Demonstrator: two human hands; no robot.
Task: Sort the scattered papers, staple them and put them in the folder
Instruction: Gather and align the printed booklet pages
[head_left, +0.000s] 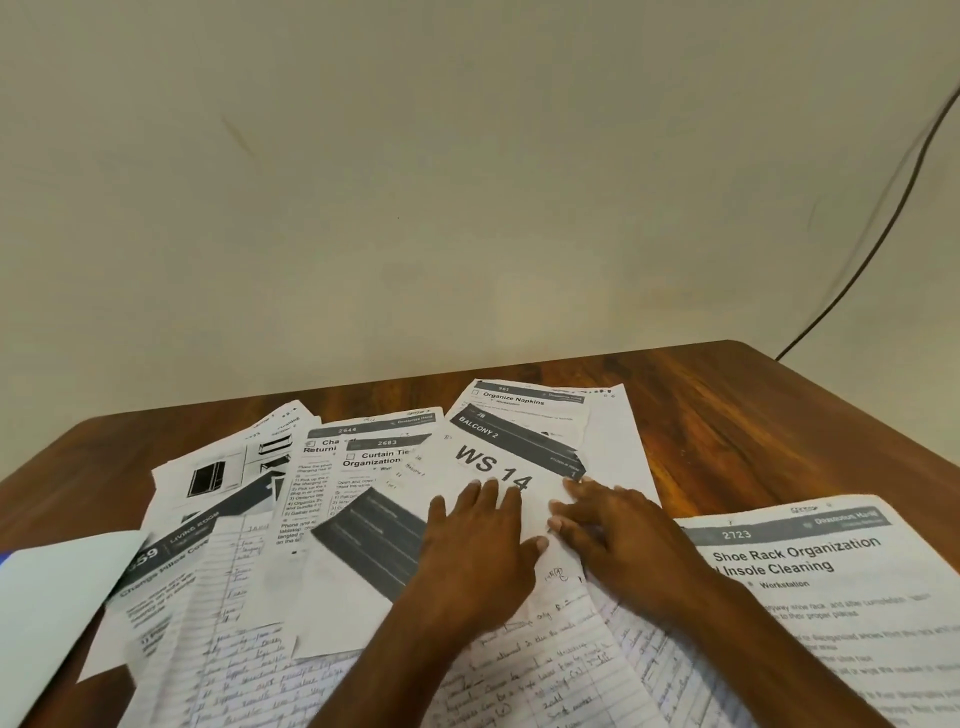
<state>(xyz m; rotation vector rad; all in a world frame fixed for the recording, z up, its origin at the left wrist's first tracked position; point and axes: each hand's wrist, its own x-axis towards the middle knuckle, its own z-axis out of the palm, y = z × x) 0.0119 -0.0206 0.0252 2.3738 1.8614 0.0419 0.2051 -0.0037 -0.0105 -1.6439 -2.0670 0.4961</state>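
Head view: the left hand (480, 525) and right hand (608, 525) lie side by side, fingers straight and flat on the "WS 14" sheet (498, 467), gripping nothing. Scattered papers (322, 519) spread left of and beneath both hands; a pale folder (47, 613) sits far left of them. Sliding flat palms could drag the overlapped sheets beneath, crumpling one.

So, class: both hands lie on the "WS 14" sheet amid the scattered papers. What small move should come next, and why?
Probably slide the WS 14 sheet toward the person to begin a pile. The left hand and right hand both rest flat on it, it lies on top of the other printed sheets, and nothing looks gathered yet. No stapler is in view.
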